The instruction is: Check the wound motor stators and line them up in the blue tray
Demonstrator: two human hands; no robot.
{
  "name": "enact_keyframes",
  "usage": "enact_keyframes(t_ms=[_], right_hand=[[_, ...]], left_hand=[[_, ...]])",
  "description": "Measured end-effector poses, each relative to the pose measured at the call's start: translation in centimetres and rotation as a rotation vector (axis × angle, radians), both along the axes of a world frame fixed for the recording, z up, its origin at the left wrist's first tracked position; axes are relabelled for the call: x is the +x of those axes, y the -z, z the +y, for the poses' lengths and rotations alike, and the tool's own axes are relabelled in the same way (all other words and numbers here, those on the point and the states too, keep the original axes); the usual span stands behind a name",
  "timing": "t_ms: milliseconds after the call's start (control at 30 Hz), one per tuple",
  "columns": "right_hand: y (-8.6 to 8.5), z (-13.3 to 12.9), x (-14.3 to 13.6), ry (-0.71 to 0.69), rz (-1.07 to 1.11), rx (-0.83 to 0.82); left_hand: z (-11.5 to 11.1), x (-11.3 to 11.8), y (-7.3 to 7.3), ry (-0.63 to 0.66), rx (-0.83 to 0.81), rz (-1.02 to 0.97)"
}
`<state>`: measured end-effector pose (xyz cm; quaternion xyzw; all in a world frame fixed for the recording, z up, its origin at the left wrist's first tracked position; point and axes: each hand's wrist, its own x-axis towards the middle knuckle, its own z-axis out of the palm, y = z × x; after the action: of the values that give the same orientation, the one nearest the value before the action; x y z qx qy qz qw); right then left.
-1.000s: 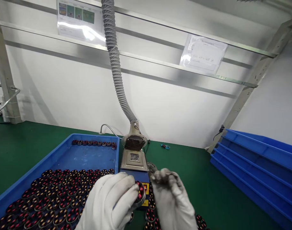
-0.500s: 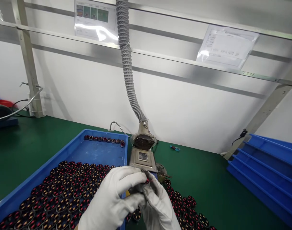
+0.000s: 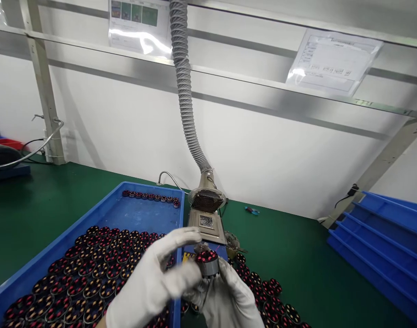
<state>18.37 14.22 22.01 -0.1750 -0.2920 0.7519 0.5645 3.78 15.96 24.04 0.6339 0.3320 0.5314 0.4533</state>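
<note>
My right hand [image 3: 229, 291], in a white glove, grips a small round motor part [image 3: 208, 263] between thumb and fingers. The part has a grey metal side and red segments around its dark top. Just left of it is my gloved left hand [image 3: 153, 269], fingers and thumb spread apart and the thumb smeared by motion near the part. Behind the hands stands a solder pot [image 3: 206, 223] with a square silvery opening. A blue tray [image 3: 136, 218] at left holds many similar motor parts [image 3: 102, 269], with red or yellow segments.
More motor parts [image 3: 270, 300] lie loose on the green table [image 3: 290, 255] at right. A grey hose [image 3: 184, 91] hangs to a round hood above the pot. Stacked blue trays [image 3: 382, 241] stand far right; a small blue-handled tool [image 3: 251, 211] lies at the back.
My left hand has moved away from the motor part and its fingers have spread. The part, now turned into view, stays in my right hand.
</note>
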Motion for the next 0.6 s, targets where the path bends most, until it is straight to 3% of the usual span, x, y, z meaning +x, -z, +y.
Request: enact_keyframes(t_ms=[67,133,267,433,600], right_hand=[[-0.6,-0.7,-0.2,0.047,0.038,-0.016],[-0.9,-1.1,-0.4,0.094,0.047,-0.039],[-0.8,-1.0,-0.5,0.079,0.008,-0.067],[-0.8,-0.5,-0.4,0.002,-0.027,-0.058],[-0.4,-0.2,-0.7,0.087,-0.013,-0.038]], left_hand=[[-0.4,0.0,-0.3,0.06,0.067,0.131],[-0.5,0.5,-0.6,0.089,0.113,0.118],[0.1,1.7,-0.4,0.08,0.006,-0.159],[1.1,1.4,0.0,-0.074,-0.122,-0.33],[0.3,1.0,-0.9,0.093,-0.132,-0.193]])
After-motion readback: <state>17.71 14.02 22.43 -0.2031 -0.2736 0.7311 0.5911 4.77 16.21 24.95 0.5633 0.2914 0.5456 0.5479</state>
